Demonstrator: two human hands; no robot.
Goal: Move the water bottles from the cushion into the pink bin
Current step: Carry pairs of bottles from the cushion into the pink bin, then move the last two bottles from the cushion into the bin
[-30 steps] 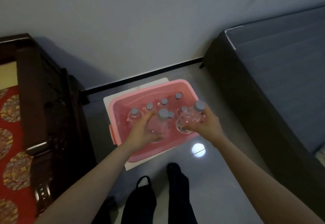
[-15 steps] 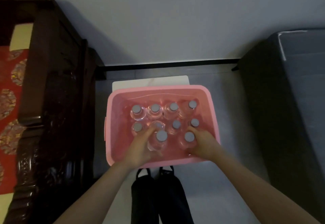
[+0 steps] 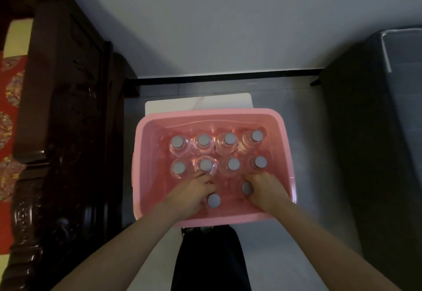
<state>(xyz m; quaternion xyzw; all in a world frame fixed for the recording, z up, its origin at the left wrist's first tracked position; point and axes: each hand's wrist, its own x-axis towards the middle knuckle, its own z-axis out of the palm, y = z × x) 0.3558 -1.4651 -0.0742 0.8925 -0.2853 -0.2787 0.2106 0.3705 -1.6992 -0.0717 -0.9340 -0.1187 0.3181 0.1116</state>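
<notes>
A pink bin (image 3: pixel 286 144) stands on the floor below me and holds several clear water bottles with grey caps, standing upright in rows. My left hand (image 3: pixel 190 196) is inside the bin near its front wall, wrapped around a bottle (image 3: pixel 213 200). To its right, my right hand (image 3: pixel 266 191) is also down in the bin, closed around another bottle (image 3: pixel 246 188). Both held bottles stand in front of the back two rows. The red patterned cushion (image 3: pixel 9 112) shows at the far left edge.
A dark carved wooden bench frame (image 3: pixel 64 130) rises on the left. A dark grey mattress or sofa (image 3: pixel 376 142) fills the right side. A white board (image 3: pixel 198 104) lies under the bin, by the wall. My dark trouser legs (image 3: pixel 210 256) are just below the bin.
Both hands have lowered their bottles from above the bin down to its floor, in front of the standing rows. The view has tilted to look straight down into the bin.
</notes>
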